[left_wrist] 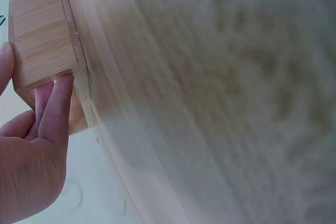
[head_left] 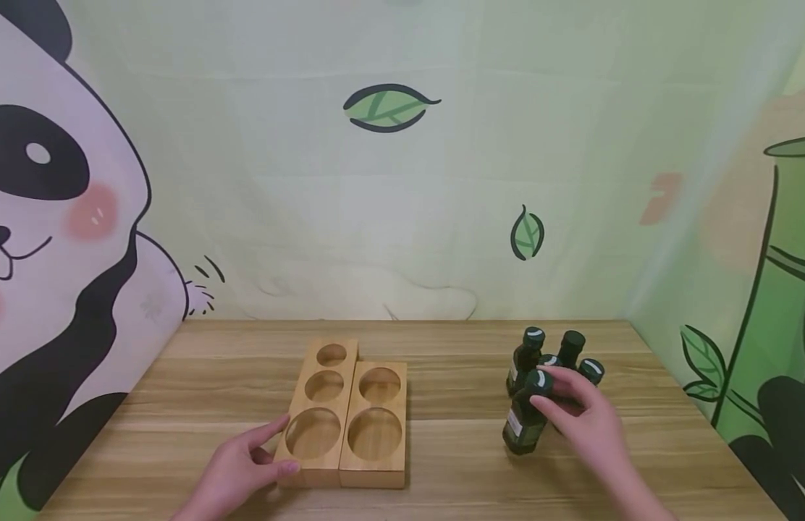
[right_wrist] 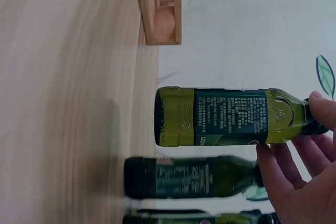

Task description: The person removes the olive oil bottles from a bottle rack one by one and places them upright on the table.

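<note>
My right hand pinches a small green glass bottle by its black cap and neck, thumb on one side and fingers on the other. In the right wrist view this bottle has a dark printed label, and its base looks slightly off the table. Several similar bottles stand close behind it, partly hidden by the hand. On the left, two wooden racks with round holes stand side by side. My left hand holds the near left corner of the three-hole rack, between thumb and fingers.
The wood-grain table runs back to a printed cloth backdrop with a panda, leaves and bamboo. A stretch of tabletop lies between the racks and the bottles.
</note>
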{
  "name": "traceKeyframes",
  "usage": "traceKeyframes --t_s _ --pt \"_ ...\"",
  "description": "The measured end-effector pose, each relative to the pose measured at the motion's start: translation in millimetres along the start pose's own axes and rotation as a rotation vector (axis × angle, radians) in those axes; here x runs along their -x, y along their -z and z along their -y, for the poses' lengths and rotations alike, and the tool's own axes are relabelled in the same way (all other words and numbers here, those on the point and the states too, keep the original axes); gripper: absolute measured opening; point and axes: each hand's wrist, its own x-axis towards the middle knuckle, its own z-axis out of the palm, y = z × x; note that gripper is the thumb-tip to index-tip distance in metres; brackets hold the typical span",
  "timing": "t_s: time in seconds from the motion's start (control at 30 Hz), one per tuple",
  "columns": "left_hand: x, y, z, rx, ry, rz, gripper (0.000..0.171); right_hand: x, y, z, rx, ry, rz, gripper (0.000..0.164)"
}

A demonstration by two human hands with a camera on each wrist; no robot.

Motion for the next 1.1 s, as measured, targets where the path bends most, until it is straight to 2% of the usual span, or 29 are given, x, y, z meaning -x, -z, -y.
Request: traceKeyframes --t_s 0.1,0.33,0.57,1.1 --pt "0.2 -0.2 -0.3 0.009 0.002 0.001 0.081 5 8 -5 0.045 -0.027 -0.007 0.042" --pt "1.4 0.2 -0.9 0.013 0.001 0.001 0.081 11 23 -17 0.063 -0.046 -0.037 0.043" --pt "1.1 0.3 -1.4 0.017 -0.002 0.009 0.081 14 35 -22 0.104 -0.119 -0.037 0.049" --pt "1.5 0.6 -2.7 0.014 0.007 0.008 0.08 17 45 -31 0.137 -0.177 -0.026 0.054"
